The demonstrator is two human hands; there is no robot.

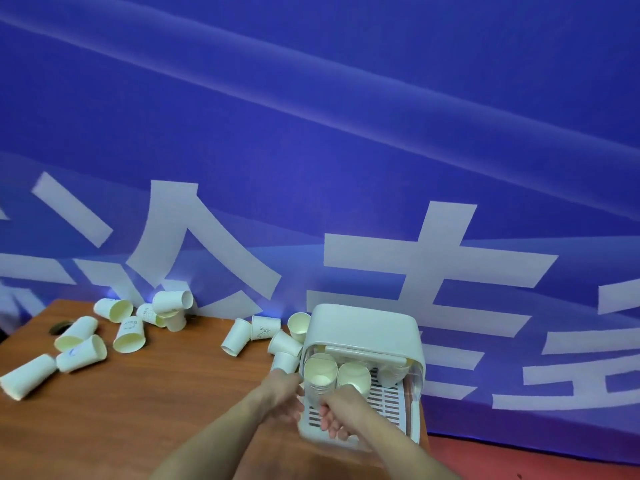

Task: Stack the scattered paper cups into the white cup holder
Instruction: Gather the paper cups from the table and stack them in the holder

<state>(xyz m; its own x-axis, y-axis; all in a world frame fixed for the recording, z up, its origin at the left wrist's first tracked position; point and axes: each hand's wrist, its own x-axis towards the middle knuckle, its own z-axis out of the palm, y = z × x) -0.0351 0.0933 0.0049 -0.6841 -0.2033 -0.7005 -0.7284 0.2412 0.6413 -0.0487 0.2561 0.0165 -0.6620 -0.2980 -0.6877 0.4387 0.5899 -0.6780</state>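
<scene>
The white cup holder point(360, 327) stands at the table's right end, its front open over a slotted pull-out tray point(388, 405). Inside it stands a stack of paper cups point(320, 379), with another stack point(353, 377) to its right. My left hand point(284, 398) and my right hand point(337, 410) both reach to the foot of the left stack, fingers around it; how firmly they hold is hard to see. Several loose paper cups lie on the table: a cluster point(256, 332) just left of the holder and more at far left point(81, 351).
The wooden table point(156, 410) runs left from the holder. A blue banner with large white characters point(346, 168) hangs right behind it. A dark round hole point(59, 326) sits in the tabletop at far left. Red floor point(536, 459) shows beyond the table's right edge.
</scene>
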